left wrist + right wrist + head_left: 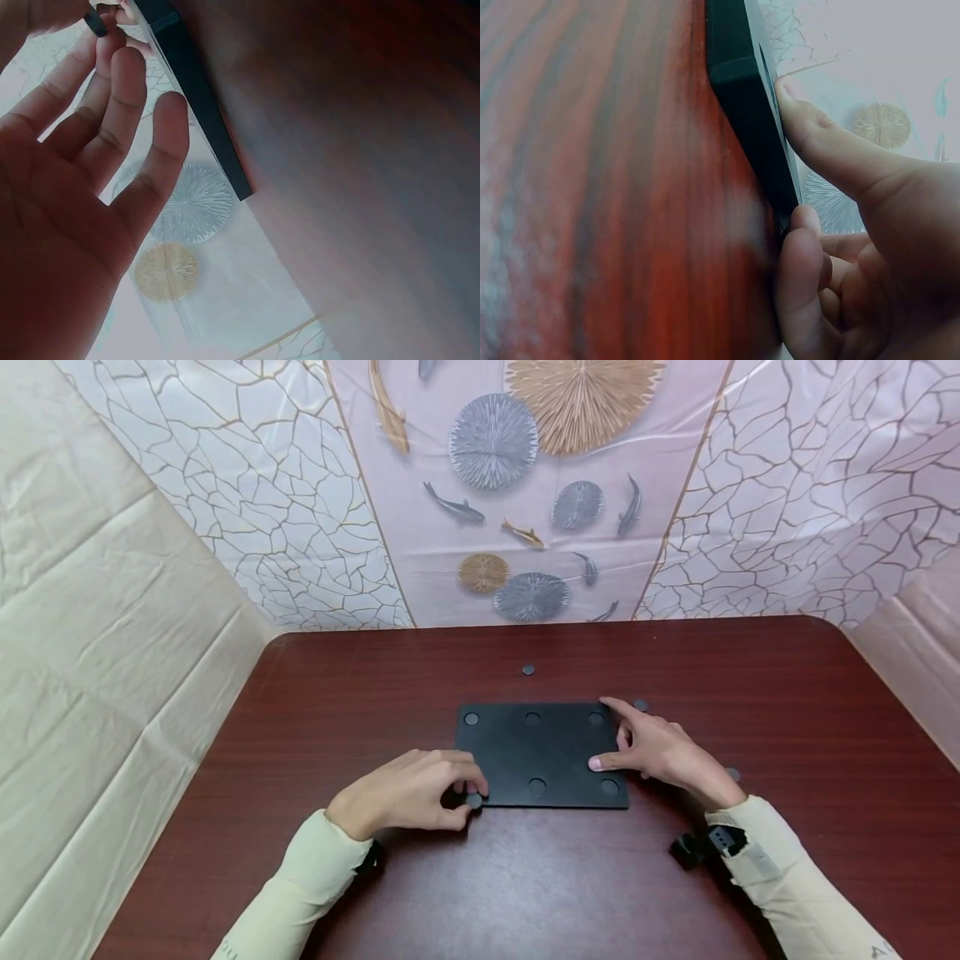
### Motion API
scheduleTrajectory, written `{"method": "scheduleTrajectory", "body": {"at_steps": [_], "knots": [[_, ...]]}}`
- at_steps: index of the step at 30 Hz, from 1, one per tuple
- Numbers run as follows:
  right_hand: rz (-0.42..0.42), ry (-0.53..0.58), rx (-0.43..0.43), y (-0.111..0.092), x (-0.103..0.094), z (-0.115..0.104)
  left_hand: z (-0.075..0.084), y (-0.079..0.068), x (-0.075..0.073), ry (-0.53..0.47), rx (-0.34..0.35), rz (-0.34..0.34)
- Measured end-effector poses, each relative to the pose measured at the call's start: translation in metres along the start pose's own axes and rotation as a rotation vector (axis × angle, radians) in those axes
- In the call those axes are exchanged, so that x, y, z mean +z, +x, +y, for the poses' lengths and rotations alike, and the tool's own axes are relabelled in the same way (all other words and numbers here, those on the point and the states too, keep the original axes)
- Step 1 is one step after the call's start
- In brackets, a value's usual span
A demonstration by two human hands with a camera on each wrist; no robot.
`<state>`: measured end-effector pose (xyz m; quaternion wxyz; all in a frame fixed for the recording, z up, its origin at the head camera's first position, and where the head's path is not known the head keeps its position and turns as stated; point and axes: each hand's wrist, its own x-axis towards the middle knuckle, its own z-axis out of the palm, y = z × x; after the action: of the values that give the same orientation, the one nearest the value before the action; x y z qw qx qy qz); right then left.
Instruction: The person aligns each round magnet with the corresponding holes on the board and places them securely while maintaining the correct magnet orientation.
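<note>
A black rectangular board with several round recesses lies on the table. Between thumb and fingertips, my left hand pinches a small dark disc at the board's near left corner; the recess there is hidden behind the hand. The same disc shows edge-on in the left wrist view. My right hand grips the board's right side, its thumb on the top face and its index finger at the far right corner. In the right wrist view, other fingers curl against the board's edge. A grey disc sits in the far left recess.
One loose disc lies beyond the board. Another disc is just past the right hand, and a third disc lies beside the right wrist. A patterned cloth hangs behind the table's far edge.
</note>
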<state>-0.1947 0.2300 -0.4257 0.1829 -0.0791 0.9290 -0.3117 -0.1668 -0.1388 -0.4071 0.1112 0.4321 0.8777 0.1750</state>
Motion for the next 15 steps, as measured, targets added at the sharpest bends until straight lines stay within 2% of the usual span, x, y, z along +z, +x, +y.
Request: {"method": "scheduleTrajectory", "body": {"at_steps": [7,15], "knots": [[0.005,0.025,0.002,-0.0032,-0.0002,0.0026,-0.0034,0.0034,-0.0015,-0.138,0.044,0.015],[0.002,0.025,0.002,-0.0012,0.001,0.0039,-0.0055,0.0078,-0.0017,-0.211,0.065,0.022]]}}
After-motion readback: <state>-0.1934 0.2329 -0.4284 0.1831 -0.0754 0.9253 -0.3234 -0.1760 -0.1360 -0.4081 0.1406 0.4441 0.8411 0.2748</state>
